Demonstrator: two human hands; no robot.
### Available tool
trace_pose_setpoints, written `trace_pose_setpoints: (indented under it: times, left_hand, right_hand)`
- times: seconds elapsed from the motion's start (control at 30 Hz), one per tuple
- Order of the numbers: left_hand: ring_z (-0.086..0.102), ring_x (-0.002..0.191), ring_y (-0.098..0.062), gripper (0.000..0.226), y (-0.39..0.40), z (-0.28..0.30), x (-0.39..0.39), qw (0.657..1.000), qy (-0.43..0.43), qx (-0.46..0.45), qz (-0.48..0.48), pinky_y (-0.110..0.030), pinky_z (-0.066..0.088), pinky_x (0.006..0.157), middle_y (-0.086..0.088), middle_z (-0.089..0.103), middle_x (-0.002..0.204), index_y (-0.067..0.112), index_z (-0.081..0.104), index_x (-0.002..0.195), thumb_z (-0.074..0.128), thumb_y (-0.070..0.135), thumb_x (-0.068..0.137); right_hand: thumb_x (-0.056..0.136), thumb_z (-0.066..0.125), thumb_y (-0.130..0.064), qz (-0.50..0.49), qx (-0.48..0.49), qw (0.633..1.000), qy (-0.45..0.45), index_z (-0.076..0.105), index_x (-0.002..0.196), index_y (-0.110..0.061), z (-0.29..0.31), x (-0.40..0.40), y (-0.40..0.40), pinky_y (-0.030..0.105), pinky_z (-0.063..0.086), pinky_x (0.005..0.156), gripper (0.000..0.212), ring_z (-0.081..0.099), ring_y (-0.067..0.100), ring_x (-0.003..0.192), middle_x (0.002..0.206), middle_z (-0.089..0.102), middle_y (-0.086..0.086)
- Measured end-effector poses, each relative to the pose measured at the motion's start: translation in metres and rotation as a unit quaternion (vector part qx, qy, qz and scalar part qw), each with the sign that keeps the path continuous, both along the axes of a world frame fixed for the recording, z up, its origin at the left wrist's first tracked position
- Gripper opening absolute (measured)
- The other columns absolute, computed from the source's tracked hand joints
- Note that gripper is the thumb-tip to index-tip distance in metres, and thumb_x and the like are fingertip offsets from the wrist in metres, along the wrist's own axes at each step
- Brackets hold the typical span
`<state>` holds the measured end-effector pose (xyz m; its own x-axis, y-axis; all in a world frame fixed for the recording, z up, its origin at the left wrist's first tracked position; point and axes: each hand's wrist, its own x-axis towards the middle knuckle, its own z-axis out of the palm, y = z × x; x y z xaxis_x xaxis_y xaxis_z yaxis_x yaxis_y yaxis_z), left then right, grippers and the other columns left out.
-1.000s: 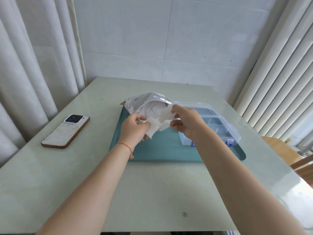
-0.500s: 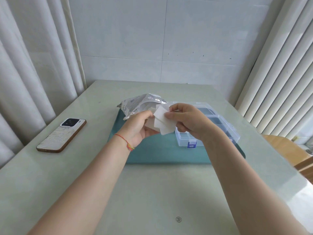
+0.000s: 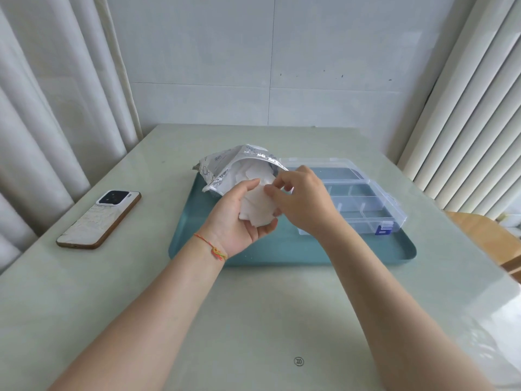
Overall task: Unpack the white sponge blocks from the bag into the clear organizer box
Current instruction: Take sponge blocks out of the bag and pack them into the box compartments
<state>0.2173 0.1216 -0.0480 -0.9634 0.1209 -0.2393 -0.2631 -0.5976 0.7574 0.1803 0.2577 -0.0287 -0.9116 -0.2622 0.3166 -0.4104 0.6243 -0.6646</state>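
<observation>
Foil bag (image 3: 225,167) lies on teal tray (image 3: 197,244), mouth toward the person, white sponge blocks visible inside. Clear organizer box (image 3: 363,201) open, compartments bare. Left hand (image 3: 239,221) cups sponge blocks (image 3: 259,210); right hand (image 3: 301,198) fingertips pinch their top edge.

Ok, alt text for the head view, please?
A left hand cups white sponge blocks while the right hand pinches one, above a teal tray holding a crinkled silver bag and an open clear plastic organizer box.
</observation>
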Motion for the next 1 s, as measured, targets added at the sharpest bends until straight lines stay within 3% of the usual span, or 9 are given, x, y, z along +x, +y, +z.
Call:
trace_pose_setpoints:
  times: [0.1, 0.23, 0.4, 0.5, 0.6, 0.7, 0.77, 0.83, 1.0]
  left_hand:
    - [0.061, 0.069, -0.021, 0.022, -0.003, -0.002, 0.000, 1.000, -0.014, -0.003, 0.014, -0.030, 0.055, 0.059, -0.007, 0.065, 0.083, 0.012, 0.068, 0.096, 0.058, 0.032, 0.092]
    - [0.058, 0.068, -0.015, 0.022, -0.004, -0.004, -0.001, 1.000, -0.013, -0.018, 0.023, -0.025, 0.055, 0.057, -0.002, 0.065, 0.083, 0.018, 0.067, 0.101, 0.065, 0.037, 0.091]
    - [0.065, 0.085, -0.017, 0.045, -0.002, -0.004, 0.001, 0.998, 0.056, 0.016, -0.030, -0.030, 0.059, 0.075, -0.004, 0.066, 0.096, 0.013, 0.067, 0.109, 0.064, 0.049, 0.083]
    - [0.066, 0.090, -0.017, 0.049, -0.001, -0.003, 0.002, 0.996, 0.068, 0.005, -0.052, -0.032, 0.058, 0.078, -0.002, 0.066, 0.099, 0.012, 0.065, 0.109, 0.057, 0.056, 0.087]
    - [0.059, 0.071, -0.015, 0.026, -0.002, -0.003, 0.001, 1.000, 0.014, -0.004, -0.017, -0.032, 0.059, 0.071, 0.001, 0.061, 0.081, 0.016, 0.068, 0.091, 0.060, 0.041, 0.091]
    - [0.048, 0.059, -0.014, 0.011, -0.004, -0.003, 0.002, 0.999, -0.004, -0.024, -0.022, -0.028, 0.054, 0.061, 0.002, 0.053, 0.071, 0.015, 0.063, 0.096, 0.061, 0.024, 0.091]
    - [0.053, 0.056, -0.012, 0.010, -0.003, -0.002, 0.005, 0.997, 0.016, -0.058, -0.051, -0.023, 0.048, 0.056, 0.003, 0.055, 0.070, 0.016, 0.063, 0.100, 0.056, 0.014, 0.094]
    - [0.063, 0.061, -0.010, 0.017, 0.001, 0.000, 0.008, 0.992, 0.053, -0.082, -0.085, -0.021, 0.047, 0.053, 0.003, 0.064, 0.072, 0.016, 0.064, 0.098, 0.049, 0.007, 0.096]
    - [0.058, 0.069, -0.009, 0.015, 0.000, -0.004, 0.006, 0.988, 0.069, -0.084, -0.108, -0.020, 0.045, 0.060, 0.001, 0.060, 0.078, 0.015, 0.062, 0.092, 0.051, 0.004, 0.093]
  right_hand:
    - [0.092, 0.063, -0.030, 0.007, -0.004, 1.000, -0.004, 0.070, 0.087, -0.014, -0.002, -0.003, 0.005, 0.005, 0.032, 0.061, 0.017, 0.046, 0.005, 0.075, 0.083, 0.047, -0.008]
    - [0.093, 0.061, -0.025, 0.023, -0.061, 0.996, -0.068, 0.068, 0.088, -0.008, 0.001, -0.002, 0.005, 0.012, 0.034, 0.054, 0.020, 0.044, 0.002, 0.056, 0.070, 0.051, -0.009]
    - [0.094, 0.055, -0.020, 0.032, -0.205, 0.964, -0.166, 0.057, 0.079, -0.013, 0.004, 0.007, -0.006, 0.028, 0.045, 0.066, 0.016, 0.058, 0.011, 0.067, 0.074, 0.061, -0.003]
    - [0.090, 0.059, -0.023, 0.039, -0.070, 0.993, -0.083, 0.055, 0.080, -0.015, -0.008, 0.010, -0.013, 0.025, 0.041, 0.076, 0.013, 0.055, 0.014, 0.100, 0.102, 0.057, -0.001]
    - [0.087, 0.064, -0.028, 0.052, -0.054, 0.997, -0.020, 0.055, 0.096, -0.020, -0.006, 0.011, -0.006, 0.023, 0.036, 0.084, 0.016, 0.046, 0.012, 0.108, 0.107, 0.048, -0.007]
    - [0.076, 0.078, -0.037, 0.140, -0.018, 0.990, -0.017, 0.050, 0.121, -0.026, 0.001, 0.009, 0.007, 0.024, 0.035, 0.096, 0.054, 0.041, 0.008, 0.120, 0.122, 0.046, -0.013]
    - [0.064, 0.086, -0.047, 0.172, 0.091, 0.981, -0.009, 0.036, 0.142, -0.030, -0.001, 0.009, 0.008, 0.032, 0.032, 0.105, 0.094, 0.033, 0.008, 0.130, 0.137, 0.038, -0.014]
    - [0.058, 0.087, -0.053, 0.168, 0.170, 0.971, 0.011, 0.023, 0.150, -0.031, -0.005, 0.010, 0.006, 0.037, 0.029, 0.107, 0.114, 0.030, 0.011, 0.133, 0.143, 0.034, -0.013]
    - [0.065, 0.083, -0.052, 0.142, 0.203, 0.967, 0.060, 0.038, 0.141, -0.025, -0.008, 0.008, 0.003, 0.034, 0.029, 0.100, 0.092, 0.037, 0.015, 0.123, 0.129, 0.045, -0.010]
